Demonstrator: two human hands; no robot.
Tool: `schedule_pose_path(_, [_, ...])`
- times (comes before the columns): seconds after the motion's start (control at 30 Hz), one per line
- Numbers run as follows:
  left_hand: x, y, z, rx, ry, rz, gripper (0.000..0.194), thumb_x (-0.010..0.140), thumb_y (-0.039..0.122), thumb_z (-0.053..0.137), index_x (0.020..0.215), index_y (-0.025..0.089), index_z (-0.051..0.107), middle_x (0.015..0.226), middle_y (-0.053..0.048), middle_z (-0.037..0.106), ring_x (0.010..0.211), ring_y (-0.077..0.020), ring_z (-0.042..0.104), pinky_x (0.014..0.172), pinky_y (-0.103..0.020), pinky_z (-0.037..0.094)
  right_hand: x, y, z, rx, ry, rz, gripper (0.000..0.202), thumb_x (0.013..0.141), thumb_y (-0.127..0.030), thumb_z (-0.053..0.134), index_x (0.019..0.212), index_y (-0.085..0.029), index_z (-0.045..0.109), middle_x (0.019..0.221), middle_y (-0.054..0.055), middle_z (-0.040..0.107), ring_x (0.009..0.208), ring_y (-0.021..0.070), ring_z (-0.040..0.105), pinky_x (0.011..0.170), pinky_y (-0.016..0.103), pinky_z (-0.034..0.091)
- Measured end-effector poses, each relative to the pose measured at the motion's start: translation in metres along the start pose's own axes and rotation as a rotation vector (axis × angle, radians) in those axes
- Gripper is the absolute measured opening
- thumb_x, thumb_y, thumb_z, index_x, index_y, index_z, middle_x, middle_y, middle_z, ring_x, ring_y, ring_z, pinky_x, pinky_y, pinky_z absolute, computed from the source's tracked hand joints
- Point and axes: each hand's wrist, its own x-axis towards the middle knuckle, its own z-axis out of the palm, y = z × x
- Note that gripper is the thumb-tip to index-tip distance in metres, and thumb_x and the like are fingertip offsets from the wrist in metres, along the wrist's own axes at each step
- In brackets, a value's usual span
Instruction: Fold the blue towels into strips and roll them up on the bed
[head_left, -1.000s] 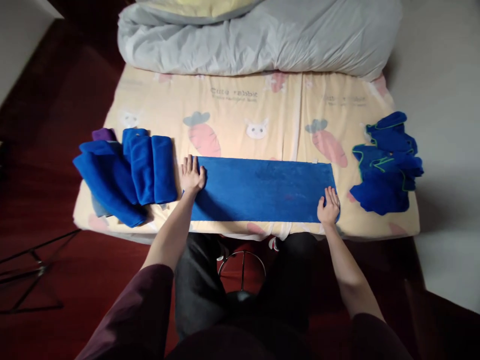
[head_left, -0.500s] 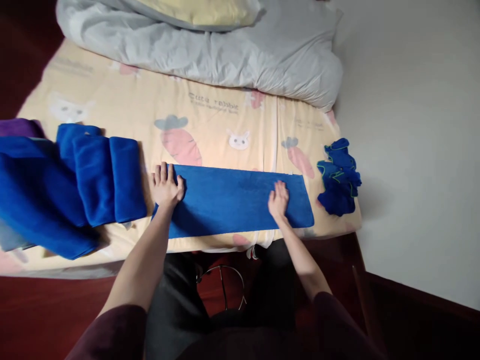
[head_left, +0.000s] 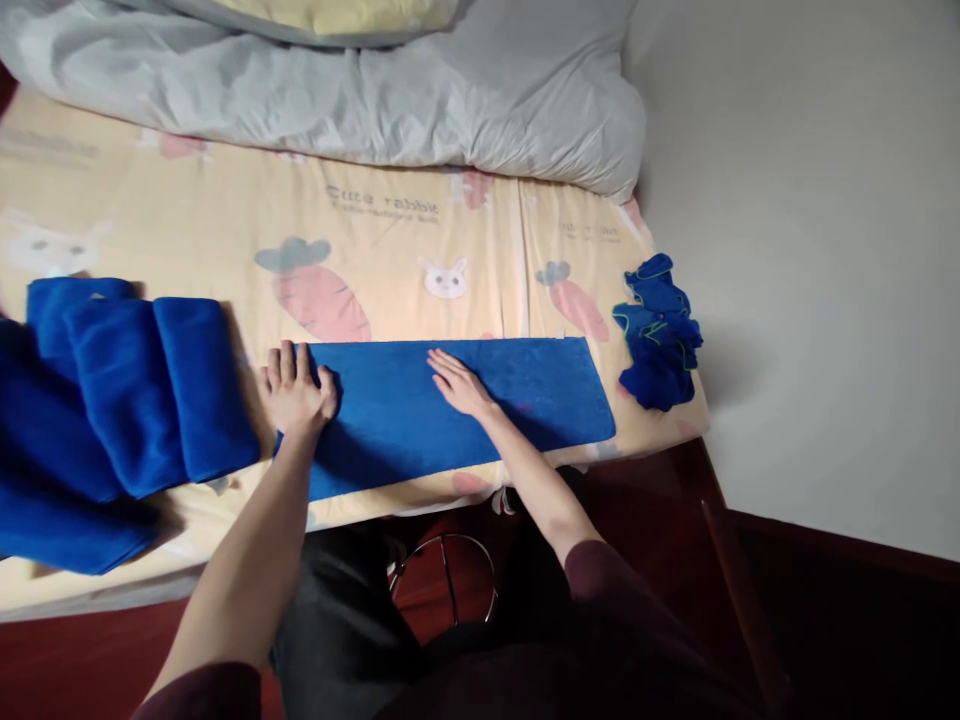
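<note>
A long blue cloth (head_left: 390,410) lies flat on the bed, its long side running left to right in front of me. My left hand (head_left: 298,392) presses on its left end with the fingers spread, some of them past the cloth's edge. Near the middle of the cloth, my right hand (head_left: 459,384) rests flat with its fingers stretched out, pointing up and left. Neither hand grips anything.
Folded blue cloths (head_left: 206,385) are piled on the bed (head_left: 390,260) at the left. A crumpled blue bundle with green edging (head_left: 660,335) sits at the right. Behind lies a grey quilt (head_left: 375,105). A white wall (head_left: 810,250) stands at the right.
My right hand has slid left over the cloth, from near its right end to about its middle. My left hand stays at the left end. The camera view has shifted somewhat.
</note>
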Motion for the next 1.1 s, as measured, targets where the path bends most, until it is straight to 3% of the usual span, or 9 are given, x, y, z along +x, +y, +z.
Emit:
schedule_pose_path(0.1, [0.000, 0.001, 0.000, 0.013, -0.007, -0.004, 0.071, 0.101, 0.045, 0.030, 0.161, 0.008, 0.042, 0.172, -0.016, 0.032, 0.161, -0.0311, 0.024, 0.131, -0.054, 0.015, -0.028, 0.050, -0.047, 0.030, 0.079, 0.122, 0.045, 0.110, -0.029, 0.044, 0.150, -0.021, 0.062, 0.161, -0.001, 0.052, 0.155, 0.0143, 0.042, 0.133, 0.035, 0.033])
schedule_pose_path(0.27, [-0.001, 0.002, 0.000, 0.036, 0.003, -0.004, 0.075, 0.101, 0.050, 0.025, 0.161, 0.009, 0.043, 0.171, -0.014, 0.034, 0.162, -0.0288, 0.025, 0.132, -0.050, 0.015, -0.072, 0.120, -0.112, -0.019, 0.202, 0.274, 0.047, 0.109, -0.033, 0.042, 0.147, -0.017, 0.064, 0.159, 0.005, 0.055, 0.153, 0.0173, 0.045, 0.133, 0.039, 0.033])
schedule_pose_path(0.4, [-0.001, 0.004, -0.001, 0.032, 0.004, -0.012, 0.075, 0.100, 0.051, 0.024, 0.163, 0.014, 0.042, 0.172, -0.010, 0.034, 0.162, -0.0267, 0.024, 0.132, -0.048, 0.015, -0.089, 0.156, -0.139, -0.040, 0.269, 0.328, 0.047, 0.107, -0.033, 0.042, 0.144, -0.016, 0.066, 0.156, 0.006, 0.058, 0.152, 0.0185, 0.048, 0.133, 0.041, 0.034])
schedule_pose_path(0.53, [-0.001, 0.006, -0.003, 0.050, -0.011, -0.019, 0.075, 0.099, 0.051, 0.024, 0.163, 0.015, 0.041, 0.172, -0.009, 0.033, 0.162, -0.0256, 0.023, 0.132, -0.048, 0.014, -0.093, 0.179, -0.150, -0.056, 0.308, 0.337, 0.047, 0.107, -0.030, 0.040, 0.141, -0.015, 0.068, 0.154, 0.007, 0.060, 0.150, 0.0186, 0.050, 0.132, 0.041, 0.035])
schedule_pose_path(0.7, [-0.001, 0.004, -0.003, 0.043, -0.014, -0.013, 0.075, 0.098, 0.050, 0.026, 0.164, 0.017, 0.040, 0.173, -0.008, 0.032, 0.162, -0.0267, 0.023, 0.132, -0.049, 0.015, -0.094, 0.186, -0.159, -0.077, 0.363, 0.353, 0.050, 0.105, -0.028, 0.038, 0.142, -0.013, 0.067, 0.154, 0.009, 0.060, 0.151, 0.0203, 0.049, 0.133, 0.043, 0.035])
schedule_pose_path(0.83, [-0.002, 0.004, -0.003, 0.028, 0.006, 0.001, 0.076, 0.099, 0.052, 0.026, 0.164, 0.017, 0.041, 0.173, -0.009, 0.033, 0.162, -0.0288, 0.025, 0.132, -0.051, 0.016, -0.100, 0.161, -0.158, -0.102, 0.394, 0.310, 0.052, 0.104, -0.031, 0.042, 0.150, -0.015, 0.061, 0.159, 0.007, 0.055, 0.159, 0.0221, 0.036, 0.136, 0.049, 0.025])
schedule_pose_path(0.97, [-0.002, 0.004, -0.003, 0.026, 0.010, 0.004, 0.077, 0.100, 0.055, 0.024, 0.163, 0.014, 0.043, 0.171, -0.012, 0.035, 0.161, -0.0302, 0.026, 0.132, -0.051, 0.016, -0.116, 0.133, -0.142, -0.125, 0.179, 0.176, 0.052, 0.107, -0.035, 0.041, 0.155, -0.021, 0.056, 0.166, 0.003, 0.046, 0.160, 0.0216, 0.034, 0.137, 0.049, 0.018])
schedule_pose_path(1.03, [-0.001, 0.003, -0.002, 0.012, 0.014, 0.017, 0.077, 0.101, 0.054, 0.024, 0.163, 0.013, 0.042, 0.171, -0.013, 0.035, 0.161, -0.0305, 0.026, 0.132, -0.052, 0.015, -0.123, 0.134, -0.139, -0.171, 0.071, 0.169, 0.053, 0.108, -0.038, 0.041, 0.158, -0.023, 0.052, 0.168, 0.002, 0.041, 0.160, 0.0209, 0.033, 0.137, 0.048, 0.017])
schedule_pose_path(1.1, [-0.001, 0.001, -0.001, -0.004, 0.012, 0.028, 0.074, 0.103, 0.053, 0.026, 0.163, 0.012, 0.041, 0.171, -0.014, 0.034, 0.161, -0.0309, 0.024, 0.131, -0.053, 0.014, -0.127, 0.146, -0.145, -0.248, 0.055, 0.247, 0.056, 0.109, -0.040, 0.039, 0.162, -0.022, 0.046, 0.171, 0.002, 0.036, 0.162, 0.0203, 0.028, 0.137, 0.047, 0.016])
